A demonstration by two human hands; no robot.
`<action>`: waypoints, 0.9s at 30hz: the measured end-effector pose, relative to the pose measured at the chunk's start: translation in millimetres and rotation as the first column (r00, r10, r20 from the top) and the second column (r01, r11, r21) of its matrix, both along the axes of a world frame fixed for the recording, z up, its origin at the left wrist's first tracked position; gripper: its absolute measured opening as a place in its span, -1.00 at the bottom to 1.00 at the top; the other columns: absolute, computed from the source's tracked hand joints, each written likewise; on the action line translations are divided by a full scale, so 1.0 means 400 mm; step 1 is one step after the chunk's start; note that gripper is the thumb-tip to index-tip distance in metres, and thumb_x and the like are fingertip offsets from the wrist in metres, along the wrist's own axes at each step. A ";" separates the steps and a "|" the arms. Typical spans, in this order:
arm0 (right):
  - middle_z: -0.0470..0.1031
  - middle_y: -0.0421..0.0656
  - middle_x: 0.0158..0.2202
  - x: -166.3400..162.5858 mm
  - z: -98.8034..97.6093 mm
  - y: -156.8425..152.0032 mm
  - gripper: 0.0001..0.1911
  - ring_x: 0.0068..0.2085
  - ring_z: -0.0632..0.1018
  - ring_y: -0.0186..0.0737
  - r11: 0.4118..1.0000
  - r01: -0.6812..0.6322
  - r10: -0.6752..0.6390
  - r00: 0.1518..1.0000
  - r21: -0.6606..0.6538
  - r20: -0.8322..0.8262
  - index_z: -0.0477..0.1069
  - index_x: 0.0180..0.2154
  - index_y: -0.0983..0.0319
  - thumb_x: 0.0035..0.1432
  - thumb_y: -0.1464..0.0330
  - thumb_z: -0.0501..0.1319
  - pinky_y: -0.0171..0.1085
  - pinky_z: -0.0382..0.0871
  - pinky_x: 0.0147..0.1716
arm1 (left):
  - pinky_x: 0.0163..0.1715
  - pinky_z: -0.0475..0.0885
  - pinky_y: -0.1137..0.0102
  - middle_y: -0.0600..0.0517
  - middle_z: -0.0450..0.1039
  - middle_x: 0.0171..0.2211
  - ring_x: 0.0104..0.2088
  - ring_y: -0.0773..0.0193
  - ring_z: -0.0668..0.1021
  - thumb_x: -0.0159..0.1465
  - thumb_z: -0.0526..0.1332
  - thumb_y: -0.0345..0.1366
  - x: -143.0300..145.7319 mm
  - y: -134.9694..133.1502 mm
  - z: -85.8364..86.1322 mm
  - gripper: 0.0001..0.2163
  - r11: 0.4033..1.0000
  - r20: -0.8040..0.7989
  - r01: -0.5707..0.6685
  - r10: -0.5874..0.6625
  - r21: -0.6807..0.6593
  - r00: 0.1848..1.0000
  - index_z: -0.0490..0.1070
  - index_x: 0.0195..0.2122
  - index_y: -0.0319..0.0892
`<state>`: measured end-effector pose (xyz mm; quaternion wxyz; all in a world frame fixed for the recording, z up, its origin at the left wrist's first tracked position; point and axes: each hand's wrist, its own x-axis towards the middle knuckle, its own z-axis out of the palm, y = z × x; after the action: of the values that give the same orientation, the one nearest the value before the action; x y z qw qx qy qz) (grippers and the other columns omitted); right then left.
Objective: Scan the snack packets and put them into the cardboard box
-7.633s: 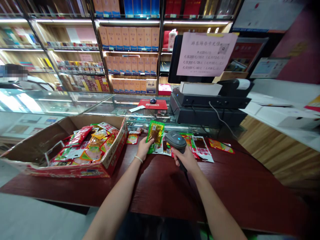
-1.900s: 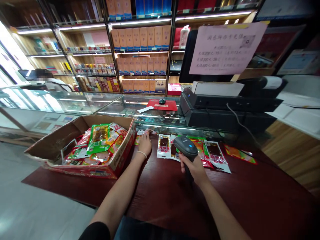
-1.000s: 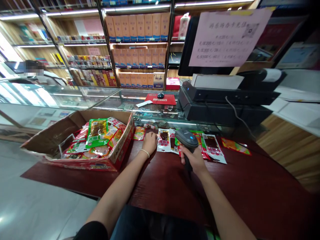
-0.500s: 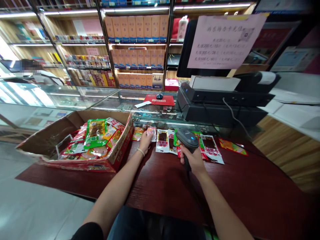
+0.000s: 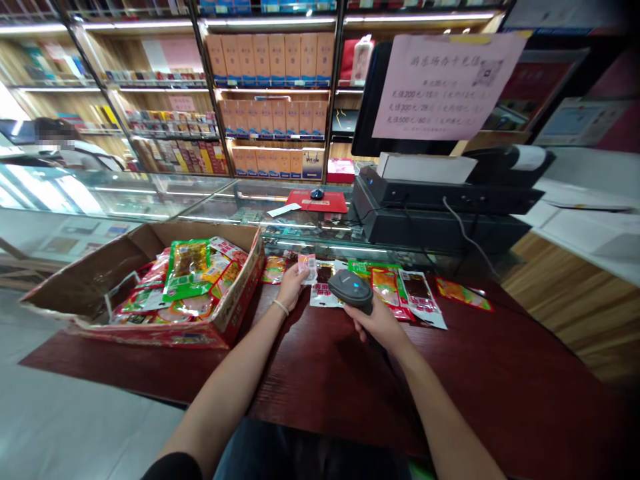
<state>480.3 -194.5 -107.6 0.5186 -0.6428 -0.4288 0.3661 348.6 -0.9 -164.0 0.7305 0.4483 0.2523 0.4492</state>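
My left hand (image 5: 289, 287) pinches a small pink snack packet (image 5: 306, 266) and holds it up just above the dark red table (image 5: 480, 373). My right hand (image 5: 376, 322) grips a grey barcode scanner (image 5: 351, 289) whose head is turned left toward that packet. Several flat snack packets (image 5: 407, 290) lie on the table behind the scanner. A cardboard box (image 5: 239, 293) full of snack packets stands to the left of my left hand, with a green packet (image 5: 183, 267) on top.
A black cash register (image 5: 440, 213) with a monitor and a pink paper notice (image 5: 443, 87) stands behind the packets. A glass counter (image 5: 150, 200) runs to the left, with stocked shelves behind it. A person (image 5: 65, 143) sits far left. A cable (image 5: 470, 243) trails from the register.
My left hand has picked up the small pink packet and raised it. My right hand has swung the scanner left toward it. Earlier, the green packet went from my left hand into the box.
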 end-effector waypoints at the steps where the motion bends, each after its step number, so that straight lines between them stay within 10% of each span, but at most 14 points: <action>1: 0.31 -0.41 -0.70 0.002 -0.003 0.000 -0.56 -0.77 0.34 -0.37 1.000 -0.006 0.007 1.000 -0.013 0.017 0.32 -0.19 0.20 0.05 0.05 0.31 -0.43 0.18 -0.79 | -0.24 0.45 0.36 -0.08 0.61 -0.24 -0.31 0.23 0.59 -0.03 0.46 -0.21 0.000 -0.003 0.003 -0.55 1.000 0.005 0.001 -0.001 -0.004 1.000 0.52 -0.12 -0.28; 11: 0.31 -0.38 -0.72 0.017 0.005 0.001 -0.58 -0.78 0.34 -0.38 0.999 0.036 -0.035 0.998 0.016 -0.054 0.28 -0.39 0.19 0.01 0.01 0.33 -0.43 0.17 -0.79 | -0.24 0.45 0.36 -0.05 0.57 -0.24 -0.28 0.22 0.58 0.07 0.37 -0.20 0.012 -0.009 0.001 -0.62 0.986 -0.128 -0.097 0.115 0.136 0.985 0.43 -0.12 -0.24; 18: 0.34 -0.32 -0.69 0.026 -0.001 0.007 -0.57 -0.75 0.36 -0.38 0.990 0.047 -0.027 0.989 0.136 -0.144 0.35 -0.39 0.22 0.02 0.00 0.35 -0.40 0.22 -0.77 | -0.20 0.39 0.41 0.01 0.56 -0.24 -0.25 0.22 0.55 0.29 0.18 -0.12 -0.113 -0.066 0.289 -0.75 0.657 -0.281 -0.114 0.464 0.745 0.840 0.48 -0.12 -0.14; 22: 0.33 -0.30 -0.68 -0.006 0.016 0.011 -0.59 -0.73 0.37 -0.37 0.981 0.028 0.007 0.983 0.191 -0.182 0.36 -0.46 0.23 0.04 0.03 0.36 -0.39 0.26 -0.74 | -0.24 0.39 0.44 0.03 0.58 -0.27 -0.29 0.23 0.56 0.31 0.15 -0.03 -0.327 -0.062 0.440 -0.67 0.511 -0.324 -0.127 0.699 0.850 0.638 0.50 -0.08 -0.12; 27: 0.35 -0.26 -0.68 -0.055 0.051 0.036 -0.57 -0.71 0.39 -0.36 0.975 -0.016 0.047 0.990 0.222 -0.136 0.36 -0.50 0.24 0.05 0.03 0.36 -0.38 0.26 -0.72 | -0.08 0.42 0.29 -0.10 0.58 -0.11 -0.09 0.05 0.58 0.32 0.10 -0.08 -0.595 0.015 0.430 -0.61 0.514 -0.487 -0.085 0.844 0.853 0.224 0.45 0.06 -0.16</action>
<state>458.2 -180.1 -87.4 0.6095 -0.5471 -0.4393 0.3691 110.5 5.1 8.1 0.0618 0.7265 0.5465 0.4121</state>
